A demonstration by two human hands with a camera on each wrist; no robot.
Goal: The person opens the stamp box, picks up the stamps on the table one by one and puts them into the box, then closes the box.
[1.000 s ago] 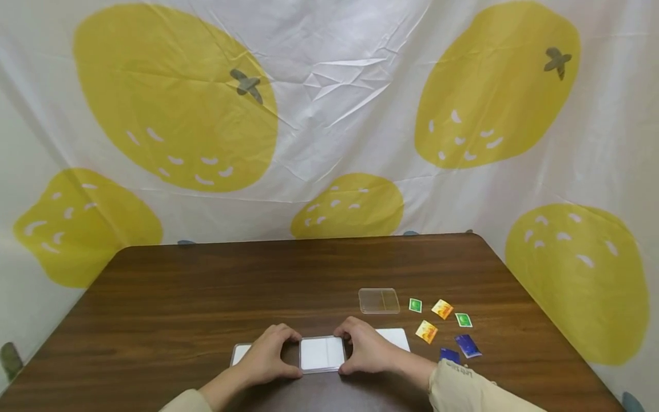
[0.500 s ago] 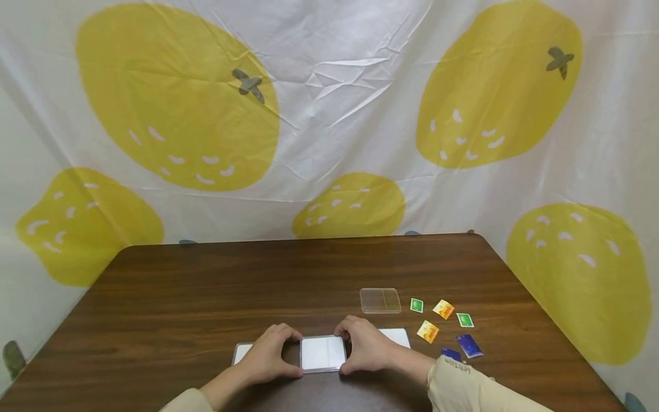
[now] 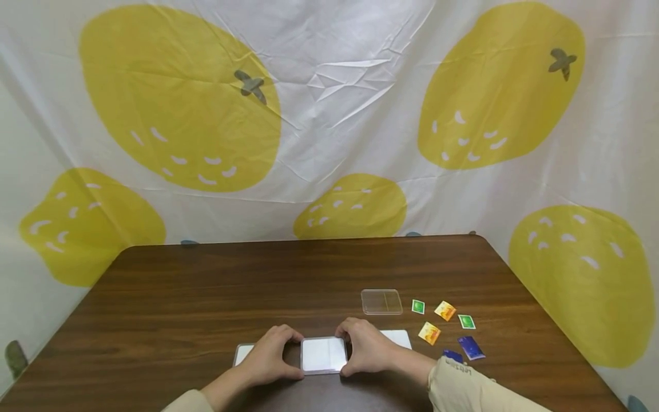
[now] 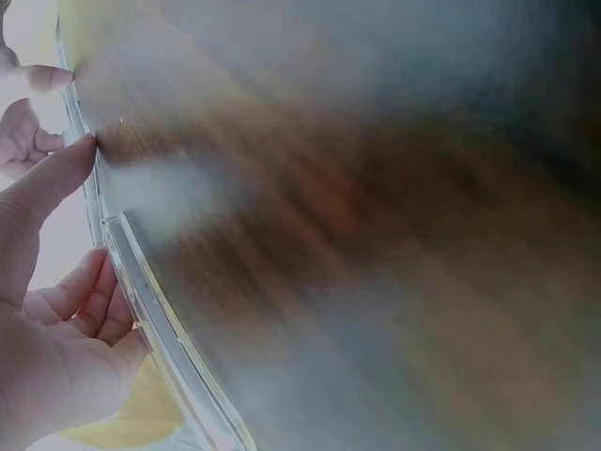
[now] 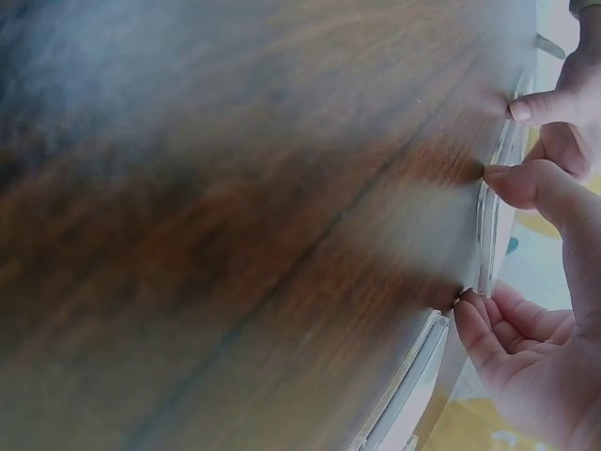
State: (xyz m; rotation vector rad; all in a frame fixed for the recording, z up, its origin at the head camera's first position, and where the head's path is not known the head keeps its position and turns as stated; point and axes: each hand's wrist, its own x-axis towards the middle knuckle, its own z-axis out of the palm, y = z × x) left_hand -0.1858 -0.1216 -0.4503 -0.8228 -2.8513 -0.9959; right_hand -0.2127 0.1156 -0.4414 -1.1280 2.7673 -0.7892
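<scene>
A flat white case with a clear plastic rim (image 3: 323,355) lies on the table in front of the person, in the head view. My left hand (image 3: 269,353) grips its left side, thumb at the near corner and fingers at the far one. On the opposite side my right hand (image 3: 369,348) holds it the same way. Behind the left hand a second white case (image 3: 243,352) is partly hidden. A third white piece (image 3: 396,338) shows beyond the right hand, also partly covered. Both wrist views show thumbs and fingertips along the case edges from low down.
A clear plastic lid (image 3: 381,301) lies farther back on the brown table (image 3: 231,286). To its right are small green squares (image 3: 418,306), orange squares (image 3: 429,333) and dark blue pieces (image 3: 471,347). A lemon-print cloth (image 3: 329,143) hangs behind the table.
</scene>
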